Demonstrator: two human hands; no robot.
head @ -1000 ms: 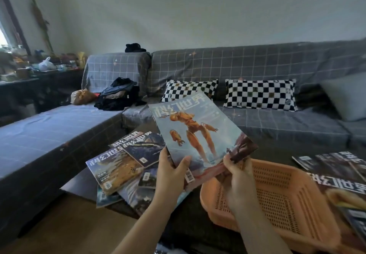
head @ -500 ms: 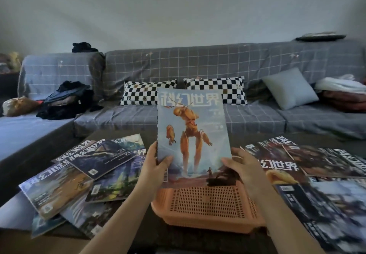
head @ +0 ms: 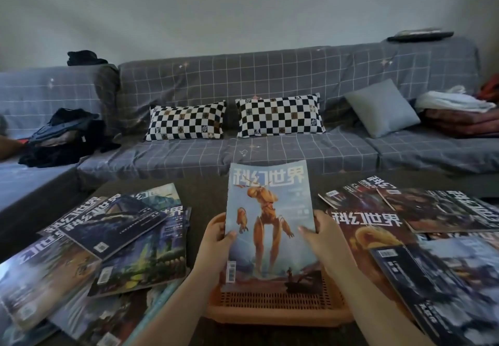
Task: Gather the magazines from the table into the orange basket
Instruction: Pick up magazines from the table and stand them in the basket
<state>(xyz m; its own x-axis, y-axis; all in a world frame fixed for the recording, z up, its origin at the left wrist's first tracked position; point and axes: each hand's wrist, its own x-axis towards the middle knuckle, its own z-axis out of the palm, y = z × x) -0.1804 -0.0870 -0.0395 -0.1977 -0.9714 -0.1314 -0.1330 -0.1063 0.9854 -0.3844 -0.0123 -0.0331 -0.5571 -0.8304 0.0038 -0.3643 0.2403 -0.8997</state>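
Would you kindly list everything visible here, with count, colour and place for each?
held magazine: one, blue cover with an orange robot, tilted above the basket
basket: one, orange, near edge of the table
left magazines: several, overlapping, dark blue and green, left of the basket
right magazines: several, overlapping, dark red and blue, right of the basket
table: one, dark, before the sofa
sofa: one, grey with a white grid
checked pillows: two, black and white, on the sofa
grey cushion: one, right of the pillows
dark clothes: one pile, at the sofa's left
left hand: grips the held magazine's left edge
right hand: grips its right edge
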